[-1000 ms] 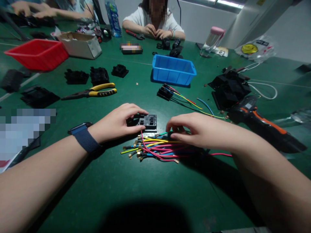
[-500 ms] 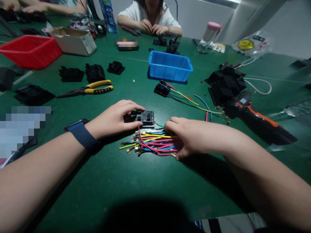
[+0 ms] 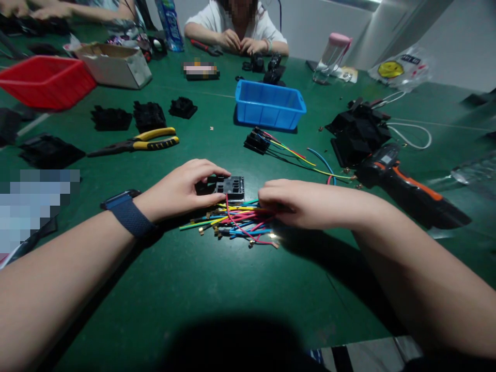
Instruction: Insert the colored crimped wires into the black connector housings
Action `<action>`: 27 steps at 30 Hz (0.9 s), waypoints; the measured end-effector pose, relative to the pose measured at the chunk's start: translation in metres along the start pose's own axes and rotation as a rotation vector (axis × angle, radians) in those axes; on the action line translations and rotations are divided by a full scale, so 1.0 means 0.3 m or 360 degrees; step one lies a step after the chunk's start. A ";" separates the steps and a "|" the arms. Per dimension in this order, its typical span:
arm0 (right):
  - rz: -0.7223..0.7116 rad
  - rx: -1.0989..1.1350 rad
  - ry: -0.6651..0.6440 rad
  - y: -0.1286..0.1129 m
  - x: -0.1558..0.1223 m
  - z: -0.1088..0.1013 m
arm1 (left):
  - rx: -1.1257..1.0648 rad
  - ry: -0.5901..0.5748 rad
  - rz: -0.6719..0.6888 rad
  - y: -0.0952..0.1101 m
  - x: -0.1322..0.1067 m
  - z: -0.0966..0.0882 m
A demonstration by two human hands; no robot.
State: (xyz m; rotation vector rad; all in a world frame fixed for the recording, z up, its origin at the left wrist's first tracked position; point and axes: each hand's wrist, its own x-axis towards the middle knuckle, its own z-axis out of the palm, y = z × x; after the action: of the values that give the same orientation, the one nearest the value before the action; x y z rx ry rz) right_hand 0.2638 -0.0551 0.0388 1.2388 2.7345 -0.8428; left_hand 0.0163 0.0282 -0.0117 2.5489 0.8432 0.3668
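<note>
My left hand [image 3: 194, 186] pinches a black plastic terminal block [image 3: 234, 187] between thumb and fingers, just above the green table. A red wire comes down from the block's near side. Right below lies a loose bundle of coloured wires [image 3: 236, 219] in red, yellow, blue and green, several with brass terminals on their ends. The fingers of my right hand [image 3: 292, 202] are curled over the right end of this bundle and closed on wires; the fingertips are partly hidden. Farther back, another black block [image 3: 257, 140] lies with wires attached.
A blue bin [image 3: 271, 111] stands beyond the hands. Yellow-handled pliers [image 3: 151, 140] and several black plastic parts [image 3: 149, 116] lie left; a cordless screwdriver [image 3: 414, 186] lies right. A red bin [image 3: 46, 85] and a cardboard box [image 3: 116, 67] stand farther left. A person [image 3: 236, 36] sits opposite.
My right hand has turned and its fingers have curled in over the wires. The bundle has spread and shifted, some ends now farther left. My left hand still holds the block.
</note>
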 end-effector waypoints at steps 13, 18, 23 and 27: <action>0.0213 -0.0492 -0.0116 -0.090 -0.019 0.019 | -0.0001 0.0035 0.0023 -0.001 -0.001 0.004; 0.0229 -0.0658 -0.0025 -0.102 -0.017 0.045 | -0.0008 0.0029 0.0022 -0.002 -0.002 0.005; 0.0180 -0.0675 0.0042 -0.091 -0.018 0.061 | -0.0011 0.0033 0.0011 -0.001 -0.001 0.002; 0.0156 -0.0540 0.0074 -0.096 -0.022 0.044 | -0.0013 0.0036 0.0021 -0.003 -0.002 0.003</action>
State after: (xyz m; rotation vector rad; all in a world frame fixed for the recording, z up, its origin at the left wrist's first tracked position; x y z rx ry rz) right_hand 0.2456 -0.0816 0.0425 1.3166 2.6738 -0.3251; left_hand 0.0156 0.0281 -0.0131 2.5485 0.8321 0.4034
